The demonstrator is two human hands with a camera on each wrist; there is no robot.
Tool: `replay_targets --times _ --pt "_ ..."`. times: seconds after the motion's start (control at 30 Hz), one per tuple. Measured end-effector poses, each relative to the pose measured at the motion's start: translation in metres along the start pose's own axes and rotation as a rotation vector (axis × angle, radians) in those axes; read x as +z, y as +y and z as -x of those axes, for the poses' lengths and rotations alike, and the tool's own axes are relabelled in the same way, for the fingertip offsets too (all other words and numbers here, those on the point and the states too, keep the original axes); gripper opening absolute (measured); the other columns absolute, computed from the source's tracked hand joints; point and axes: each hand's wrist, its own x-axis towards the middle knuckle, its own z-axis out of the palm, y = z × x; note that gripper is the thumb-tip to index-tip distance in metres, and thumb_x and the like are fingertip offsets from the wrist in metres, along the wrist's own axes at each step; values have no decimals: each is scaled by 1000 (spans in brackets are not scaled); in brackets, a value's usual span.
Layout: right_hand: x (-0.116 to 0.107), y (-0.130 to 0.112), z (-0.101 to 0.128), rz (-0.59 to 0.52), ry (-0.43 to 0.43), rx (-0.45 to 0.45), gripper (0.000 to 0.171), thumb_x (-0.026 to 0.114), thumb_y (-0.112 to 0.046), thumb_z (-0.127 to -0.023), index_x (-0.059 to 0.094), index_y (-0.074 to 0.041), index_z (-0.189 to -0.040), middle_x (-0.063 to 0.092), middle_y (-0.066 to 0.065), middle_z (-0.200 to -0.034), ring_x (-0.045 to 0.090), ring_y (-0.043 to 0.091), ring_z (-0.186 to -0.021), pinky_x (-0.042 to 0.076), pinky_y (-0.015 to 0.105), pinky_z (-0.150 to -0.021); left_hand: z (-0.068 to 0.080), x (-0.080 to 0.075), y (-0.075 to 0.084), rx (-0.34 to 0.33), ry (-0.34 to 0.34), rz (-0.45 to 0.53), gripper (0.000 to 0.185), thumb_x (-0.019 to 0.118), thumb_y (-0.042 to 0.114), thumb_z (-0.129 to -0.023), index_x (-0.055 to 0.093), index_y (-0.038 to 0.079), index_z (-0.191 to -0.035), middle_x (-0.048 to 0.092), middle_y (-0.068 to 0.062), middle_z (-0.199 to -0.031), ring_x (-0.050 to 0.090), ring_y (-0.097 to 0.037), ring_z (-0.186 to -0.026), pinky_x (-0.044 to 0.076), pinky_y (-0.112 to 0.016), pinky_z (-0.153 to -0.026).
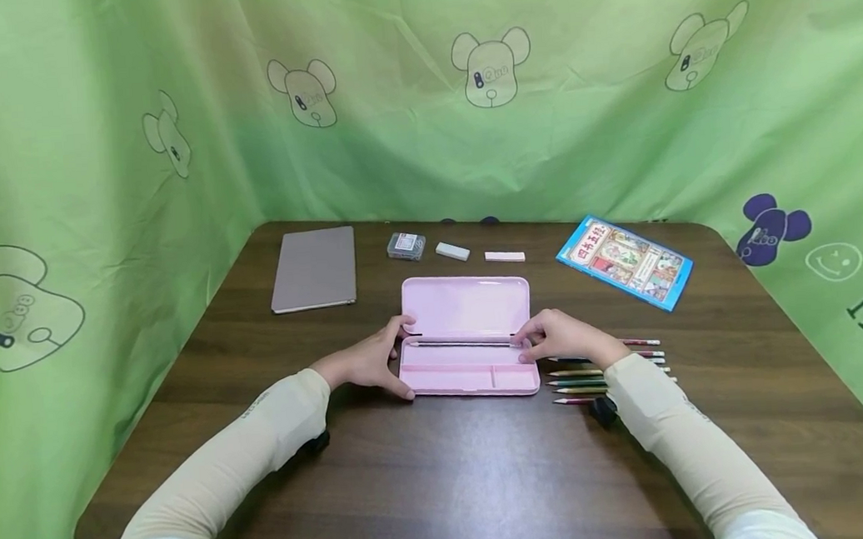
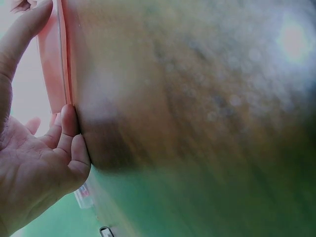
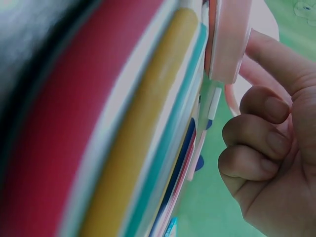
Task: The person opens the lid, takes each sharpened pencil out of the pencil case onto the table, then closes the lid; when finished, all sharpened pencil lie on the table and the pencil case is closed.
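Observation:
A pink pencil case [image 1: 467, 307] lies on the table with its lid raised back. In its rear compartment, along the hinge, is a dark pencil [image 1: 463, 344]. My left hand [image 1: 366, 362] grips the case's left end, thumb at the front corner and fingers farther back; the left wrist view shows fingertips [image 2: 69, 116] against its side. At the case's right end my right hand [image 1: 564, 335] pinches the pencil's end, though the fingertips partly hide the contact. In the right wrist view its other fingers [image 3: 252, 133] are curled. Several pencils [image 1: 578, 380] lie beside the case, partly under the right forearm.
Behind the case are a small clear box [image 1: 406, 246], a white eraser-like block [image 1: 453, 251] and a pale pink block [image 1: 504, 257]. A grey notebook [image 1: 315, 269] lies back left, a blue-edged picture book [image 1: 626, 262] back right. Green curtain [image 1: 408, 154] borders the table [image 1: 446, 477].

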Motion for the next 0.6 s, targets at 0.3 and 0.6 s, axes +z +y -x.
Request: replay_targets --times 0.3,0.6 --pt "3 -4 -5 81 8 33 19 75 -21 -77 72 -10 -91 49 -5 -59 42 10 -56 37 23 -54 0 -1 0 6 7 -10 107 85 31 -64 11 15 -140 33 -12 -132 47 -26 -107 37 -39 -98" --pt "5 -6 -7 155 13 -19 10 75 -18 -76 67 -14 -72 53 -7 -59 44 7 -58 38 22 -56 -1 -1 0 1 -1 -7 106 85 31 -64 12 16 -139 33 -11 -132 46 -26 -108 37 -39 -98"
